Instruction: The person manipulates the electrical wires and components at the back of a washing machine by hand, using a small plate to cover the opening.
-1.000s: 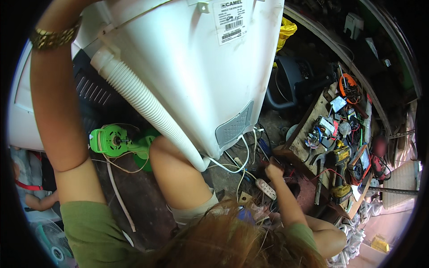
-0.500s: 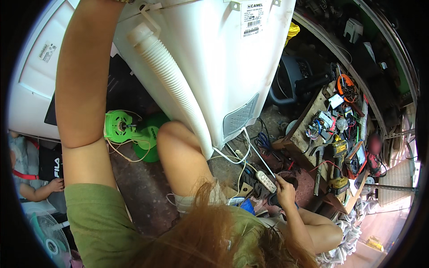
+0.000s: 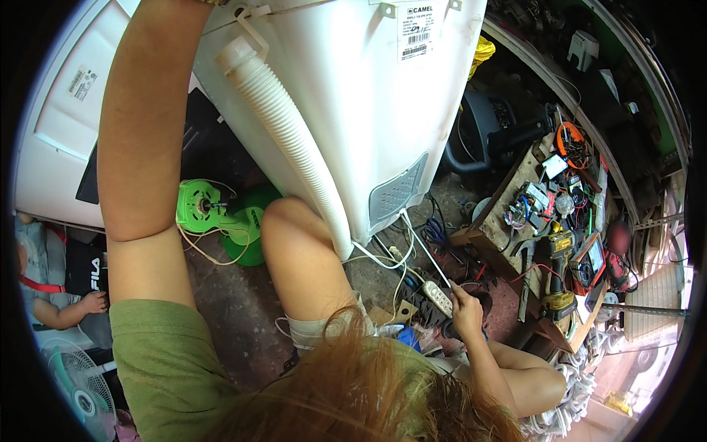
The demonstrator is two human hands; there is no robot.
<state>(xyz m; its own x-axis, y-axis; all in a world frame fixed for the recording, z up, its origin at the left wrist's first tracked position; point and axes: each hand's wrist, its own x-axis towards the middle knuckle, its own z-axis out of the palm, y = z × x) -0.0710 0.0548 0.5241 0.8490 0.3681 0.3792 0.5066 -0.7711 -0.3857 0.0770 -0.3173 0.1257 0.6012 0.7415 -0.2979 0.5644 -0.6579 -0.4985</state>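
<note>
My left arm (image 3: 147, 125) reaches up along a white appliance body (image 3: 346, 96); the hand is beyond the top edge of the picture. A ribbed white drain hose (image 3: 287, 140) runs down the body to a grey vented panel (image 3: 398, 191) with white cords below it. At the lower right, my right hand (image 3: 465, 313) has its fingers closed on a taut white cord (image 3: 434, 265), beside a white power strip (image 3: 436, 295). My bent knee (image 3: 294, 243) is next to a green motor (image 3: 202, 206) with loose wires.
A cluttered wooden workbench (image 3: 482, 232) at right holds electronic parts, a yellow-black drill (image 3: 560, 265) and an orange tray (image 3: 571, 136). At far left are another person's hand (image 3: 92, 302) and a standing fan (image 3: 81, 390). Tools and cables (image 3: 434, 232) lie on the floor.
Compared with a second ago, my left arm is further right in view. My right hand has moved down and right and now grips the white cord drawn straight from the appliance.
</note>
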